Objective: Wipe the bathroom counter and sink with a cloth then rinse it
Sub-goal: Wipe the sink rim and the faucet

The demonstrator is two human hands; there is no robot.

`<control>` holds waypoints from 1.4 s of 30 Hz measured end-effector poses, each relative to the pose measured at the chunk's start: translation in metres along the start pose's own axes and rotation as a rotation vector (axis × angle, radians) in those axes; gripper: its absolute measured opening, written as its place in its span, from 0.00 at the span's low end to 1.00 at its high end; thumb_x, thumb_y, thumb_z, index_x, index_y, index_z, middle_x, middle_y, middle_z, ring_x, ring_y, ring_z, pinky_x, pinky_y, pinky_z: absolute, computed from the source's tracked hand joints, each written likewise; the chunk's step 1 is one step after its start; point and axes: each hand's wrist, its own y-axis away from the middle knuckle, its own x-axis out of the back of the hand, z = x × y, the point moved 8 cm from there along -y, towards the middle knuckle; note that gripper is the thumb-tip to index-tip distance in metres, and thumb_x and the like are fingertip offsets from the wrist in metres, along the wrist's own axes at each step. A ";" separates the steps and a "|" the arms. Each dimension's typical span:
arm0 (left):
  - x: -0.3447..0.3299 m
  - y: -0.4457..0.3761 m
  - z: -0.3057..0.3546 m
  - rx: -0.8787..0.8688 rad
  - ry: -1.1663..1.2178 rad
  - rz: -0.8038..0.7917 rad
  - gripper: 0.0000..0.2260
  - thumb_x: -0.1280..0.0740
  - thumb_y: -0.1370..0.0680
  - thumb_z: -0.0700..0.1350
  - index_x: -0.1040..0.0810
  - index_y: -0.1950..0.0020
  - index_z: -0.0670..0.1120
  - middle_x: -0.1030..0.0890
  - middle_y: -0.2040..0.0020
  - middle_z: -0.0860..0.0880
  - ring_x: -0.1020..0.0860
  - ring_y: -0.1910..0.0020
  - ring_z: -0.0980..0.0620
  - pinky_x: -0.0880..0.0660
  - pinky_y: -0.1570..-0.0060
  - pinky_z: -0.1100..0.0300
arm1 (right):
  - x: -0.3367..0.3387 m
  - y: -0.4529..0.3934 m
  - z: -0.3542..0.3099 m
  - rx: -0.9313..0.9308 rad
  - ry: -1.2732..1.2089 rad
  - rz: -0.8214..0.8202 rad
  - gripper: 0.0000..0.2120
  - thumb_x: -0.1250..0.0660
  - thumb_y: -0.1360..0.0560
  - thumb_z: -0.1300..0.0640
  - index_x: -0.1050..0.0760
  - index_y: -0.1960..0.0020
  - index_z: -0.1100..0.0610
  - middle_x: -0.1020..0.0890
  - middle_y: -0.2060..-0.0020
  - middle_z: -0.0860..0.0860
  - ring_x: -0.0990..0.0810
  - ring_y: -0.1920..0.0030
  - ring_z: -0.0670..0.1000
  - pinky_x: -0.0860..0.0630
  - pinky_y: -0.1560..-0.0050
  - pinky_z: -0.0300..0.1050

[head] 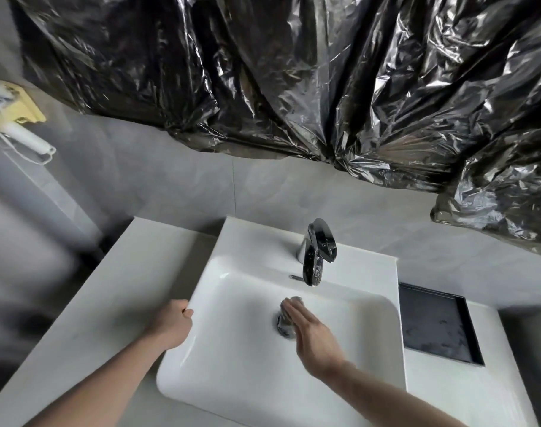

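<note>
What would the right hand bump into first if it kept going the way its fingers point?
Probably the chrome drain plug. The right hand is flat, fingers aimed up-left right over it, maybe already touching; depth is unclear. Beyond that stands the faucet.

Bathroom, white sink (pixel 201 306), chrome faucet (pixel 317 254), grey tiled wall (pixel 170 186)

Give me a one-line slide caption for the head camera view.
Left hand grips the white sink rim while the open right hand reaches over the chrome drain stopper below the faucet.
</note>
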 end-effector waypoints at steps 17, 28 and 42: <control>-0.008 -0.012 -0.009 -0.129 0.188 -0.162 0.21 0.35 0.19 0.42 0.39 0.69 0.48 0.38 0.73 0.54 0.40 0.73 0.55 0.40 0.71 0.58 | -0.030 -0.180 0.032 -0.488 0.189 0.306 0.19 0.47 0.22 0.61 0.31 0.32 0.58 0.30 0.30 0.56 0.37 0.25 0.63 0.43 0.23 0.70; 0.004 -0.006 0.001 -0.113 0.209 -0.219 0.19 0.36 0.18 0.42 0.37 0.67 0.48 0.38 0.73 0.53 0.40 0.79 0.58 0.39 0.76 0.65 | -0.113 -0.223 -0.070 0.060 0.176 0.003 0.27 0.45 0.17 0.64 0.42 0.18 0.59 0.43 0.17 0.52 0.52 0.16 0.56 0.55 0.17 0.49; -0.010 -0.016 -0.014 -0.073 0.224 -0.261 0.21 0.36 0.20 0.46 0.31 0.74 0.56 0.36 0.78 0.57 0.38 0.71 0.53 0.40 0.69 0.57 | -0.028 -0.171 0.022 -0.343 0.189 0.383 0.19 0.46 0.18 0.60 0.31 0.29 0.63 0.28 0.29 0.61 0.37 0.25 0.67 0.42 0.21 0.64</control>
